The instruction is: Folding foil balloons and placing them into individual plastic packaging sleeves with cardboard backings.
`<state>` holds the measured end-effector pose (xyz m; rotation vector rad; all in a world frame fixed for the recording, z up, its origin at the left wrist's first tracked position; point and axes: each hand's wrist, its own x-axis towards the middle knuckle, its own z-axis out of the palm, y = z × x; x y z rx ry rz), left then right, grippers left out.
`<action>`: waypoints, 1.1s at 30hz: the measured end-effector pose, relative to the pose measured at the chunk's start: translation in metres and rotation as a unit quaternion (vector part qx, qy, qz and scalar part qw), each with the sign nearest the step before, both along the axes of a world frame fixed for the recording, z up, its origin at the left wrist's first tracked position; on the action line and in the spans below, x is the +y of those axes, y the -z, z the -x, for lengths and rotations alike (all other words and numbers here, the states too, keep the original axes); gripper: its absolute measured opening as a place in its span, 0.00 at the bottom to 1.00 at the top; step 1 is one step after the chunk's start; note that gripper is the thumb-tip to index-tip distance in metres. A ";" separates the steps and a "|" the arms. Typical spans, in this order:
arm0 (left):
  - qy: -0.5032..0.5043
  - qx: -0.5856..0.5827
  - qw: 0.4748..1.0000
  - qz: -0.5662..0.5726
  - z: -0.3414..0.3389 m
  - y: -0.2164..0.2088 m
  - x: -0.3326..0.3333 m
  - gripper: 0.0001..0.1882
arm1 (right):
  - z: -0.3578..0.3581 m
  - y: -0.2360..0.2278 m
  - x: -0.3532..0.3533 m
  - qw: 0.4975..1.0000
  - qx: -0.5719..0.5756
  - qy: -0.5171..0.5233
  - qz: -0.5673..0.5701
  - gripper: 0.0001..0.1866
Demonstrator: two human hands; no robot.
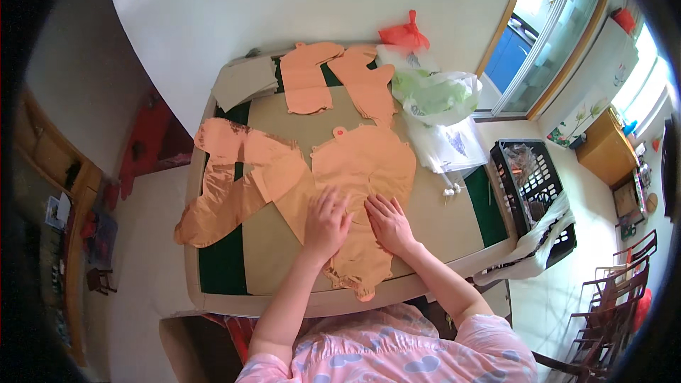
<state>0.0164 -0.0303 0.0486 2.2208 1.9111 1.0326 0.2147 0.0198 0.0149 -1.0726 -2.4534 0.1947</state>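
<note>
A flat, uninflated orange-gold foil balloon lies in front of me on the table, with small tabs along its edge and a red dot near its top. My left hand lies on its left part, fingers stretched and slightly blurred. On its right part rests my right hand, palm down with the fingers flat. To the left, a second orange foil balloon spreads out, shiny and creased, partly overlapping other foil. Farther back lie two more stacks, a left foil piece and a right foil piece.
Beige board covers the green tabletop. Grey sheets are stacked back left. A red bag, a pale green plastic bag and clear packaging lie back right. A black crate stands beside the table's right edge.
</note>
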 end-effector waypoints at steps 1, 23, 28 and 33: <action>0.027 0.036 0.999 -0.021 -0.006 0.002 0.018 0.23 | -0.003 0.001 0.001 1.000 -0.006 -0.001 0.013 0.22; -0.011 0.106 0.988 0.114 -0.017 0.052 0.073 0.33 | 0.012 -0.006 0.211 0.938 -0.012 0.319 0.136 0.22; 0.000 0.120 0.985 0.124 -0.023 0.046 0.078 0.37 | -0.003 -0.008 0.233 0.960 0.018 0.276 0.049 0.15; -0.018 0.102 0.983 0.154 -0.011 0.041 0.073 0.36 | 0.085 -0.082 0.171 0.978 0.098 0.159 0.097 0.12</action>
